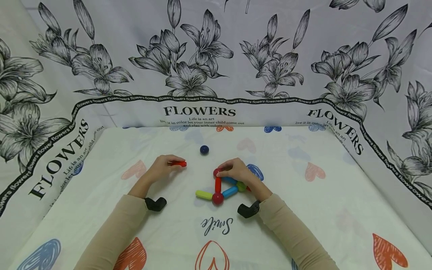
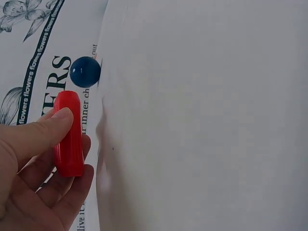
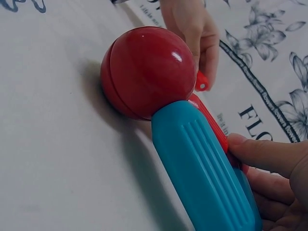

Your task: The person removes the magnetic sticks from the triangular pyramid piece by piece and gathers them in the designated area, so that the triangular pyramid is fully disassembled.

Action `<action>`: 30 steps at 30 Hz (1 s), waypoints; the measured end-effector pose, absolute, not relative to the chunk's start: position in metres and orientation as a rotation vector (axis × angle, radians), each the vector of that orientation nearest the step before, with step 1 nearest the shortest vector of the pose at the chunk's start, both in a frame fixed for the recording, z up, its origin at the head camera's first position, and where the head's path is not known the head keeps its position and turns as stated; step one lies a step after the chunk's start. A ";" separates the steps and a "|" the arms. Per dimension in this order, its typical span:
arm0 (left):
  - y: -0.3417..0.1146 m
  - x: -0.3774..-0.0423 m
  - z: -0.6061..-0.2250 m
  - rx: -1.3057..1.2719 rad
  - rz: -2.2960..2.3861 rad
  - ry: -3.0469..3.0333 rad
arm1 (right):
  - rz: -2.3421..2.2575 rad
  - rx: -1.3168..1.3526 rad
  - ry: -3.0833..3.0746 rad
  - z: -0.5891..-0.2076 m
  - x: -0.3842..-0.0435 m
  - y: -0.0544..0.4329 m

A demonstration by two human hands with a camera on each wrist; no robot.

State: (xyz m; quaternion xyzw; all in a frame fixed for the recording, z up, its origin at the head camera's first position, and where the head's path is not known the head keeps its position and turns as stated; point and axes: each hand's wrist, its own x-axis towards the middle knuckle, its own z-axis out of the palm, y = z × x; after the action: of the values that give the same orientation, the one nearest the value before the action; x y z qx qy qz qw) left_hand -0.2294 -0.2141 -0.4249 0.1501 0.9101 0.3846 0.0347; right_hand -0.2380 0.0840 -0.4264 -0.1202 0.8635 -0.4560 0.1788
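My left hand (image 1: pixel 162 167) pinches a red ribbed rod (image 2: pixel 69 139) between thumb and fingers, raised left of the joined rods. My right hand (image 1: pixel 237 170) grips the far red ball (image 1: pixel 216 172) of a rod-and-ball triangle. A red rod (image 1: pixel 218 185) runs from that ball to the near red ball (image 1: pixel 218 198). From there a blue rod (image 1: pixel 231 192) leads to a green ball (image 1: pixel 241 186), and a yellow-green rod (image 1: pixel 204 194) sticks out leftward. Another blue rod (image 1: pixel 230 180) joins the far and green balls, partly covered by my right hand.
A loose dark blue ball (image 1: pixel 204 150) lies behind the triangle, between the hands. The white cloth (image 1: pixel 182 232) has printed hearts and lettering. Behind it rises a flower-printed curtain (image 1: pixel 236 84). Black wrist mounts (image 1: pixel 248 210) sit by both cuffs.
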 end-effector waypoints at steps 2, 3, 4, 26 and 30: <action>-0.218 -0.230 -0.425 0.441 1.167 2.805 | -1.288 -0.341 2.443 -0.427 -0.238 0.084; -0.219 -0.231 -0.425 0.430 1.161 2.807 | -1.286 -0.341 2.443 -0.427 -0.238 0.084; -0.221 -0.231 -0.425 0.418 1.156 2.809 | -1.284 -0.341 2.445 -0.427 -0.238 0.084; -0.241 -0.241 -0.421 0.276 1.045 2.828 | -1.287 -0.323 2.443 -0.426 -0.237 0.083; -0.245 -0.242 -0.423 0.277 1.039 2.831 | -1.284 -0.323 2.446 -0.426 -0.237 0.082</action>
State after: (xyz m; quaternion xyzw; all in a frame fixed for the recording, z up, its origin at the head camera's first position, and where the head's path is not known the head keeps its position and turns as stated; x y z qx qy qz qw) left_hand -0.2423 -0.2447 -0.4228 0.0912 0.9334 0.3424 0.0565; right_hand -0.2367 0.0823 -0.4261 -0.1143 0.8651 -0.4543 0.1793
